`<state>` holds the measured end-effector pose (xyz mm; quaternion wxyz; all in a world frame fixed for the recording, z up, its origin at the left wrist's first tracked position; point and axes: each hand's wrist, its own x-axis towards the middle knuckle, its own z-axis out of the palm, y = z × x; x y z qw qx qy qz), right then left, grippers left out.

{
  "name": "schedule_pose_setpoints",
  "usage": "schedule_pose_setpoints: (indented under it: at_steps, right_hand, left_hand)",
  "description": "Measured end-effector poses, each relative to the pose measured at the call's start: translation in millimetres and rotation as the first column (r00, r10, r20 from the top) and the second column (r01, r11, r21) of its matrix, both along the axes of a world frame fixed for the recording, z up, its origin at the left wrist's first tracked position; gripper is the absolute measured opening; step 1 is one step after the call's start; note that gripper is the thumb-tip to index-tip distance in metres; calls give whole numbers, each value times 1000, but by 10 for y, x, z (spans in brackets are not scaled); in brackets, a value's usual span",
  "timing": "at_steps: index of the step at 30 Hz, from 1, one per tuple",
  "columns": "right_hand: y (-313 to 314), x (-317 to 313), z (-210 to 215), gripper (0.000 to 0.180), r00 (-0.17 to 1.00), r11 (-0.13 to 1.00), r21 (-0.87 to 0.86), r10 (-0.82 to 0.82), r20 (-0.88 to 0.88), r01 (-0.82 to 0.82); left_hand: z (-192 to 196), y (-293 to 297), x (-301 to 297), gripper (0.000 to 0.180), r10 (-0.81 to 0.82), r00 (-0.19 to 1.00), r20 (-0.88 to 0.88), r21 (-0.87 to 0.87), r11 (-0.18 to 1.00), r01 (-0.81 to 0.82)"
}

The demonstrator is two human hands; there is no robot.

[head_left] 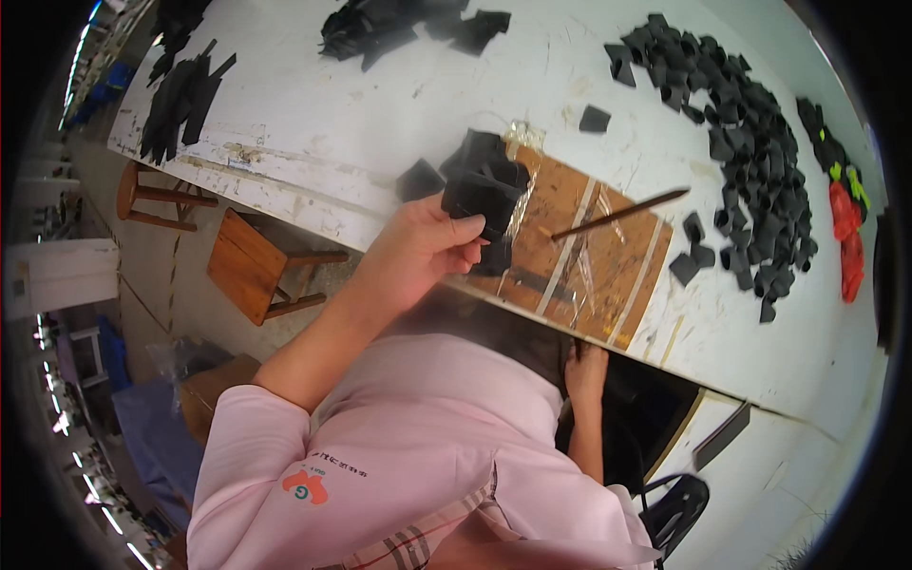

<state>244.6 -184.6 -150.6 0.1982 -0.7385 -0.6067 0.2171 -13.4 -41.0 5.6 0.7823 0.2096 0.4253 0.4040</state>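
Note:
My left hand [427,237] is closed, thumb on top, on a black fabric piece [483,198] above the near edge of the table. The piece looks folded or bundled. More flat black pieces [418,179] lie just behind and beside it. Low at the table's edge is my right hand [586,369]; its fingers reach into the shadow below the board and are mostly hidden. A brown board [594,252] with strips of clear tape lies between the hands on the table. Across it rests a thin dark stick [622,214].
A long heap of rolled black pieces [750,161] covers the right side of the white table [532,100]. Flat black strips lie at the far left [185,104] and far middle [389,28]. Wooden stools [249,266] stand left of the table. A red bag [845,237] is at the far right.

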Motion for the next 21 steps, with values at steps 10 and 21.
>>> schedule_pose_setpoints:
  at_steps: [10,21]
  right_hand:
    - [548,-919,1434,15,131,975,-39,-69,-989,218]
    - [676,-586,1597,19,622,942,278,333,-709,-188]
  left_hand:
    - [37,-557,308,12,-204,940,-272,310,907,286]
    - [227,-274,145,27,-323,944,-59,300,897,325]
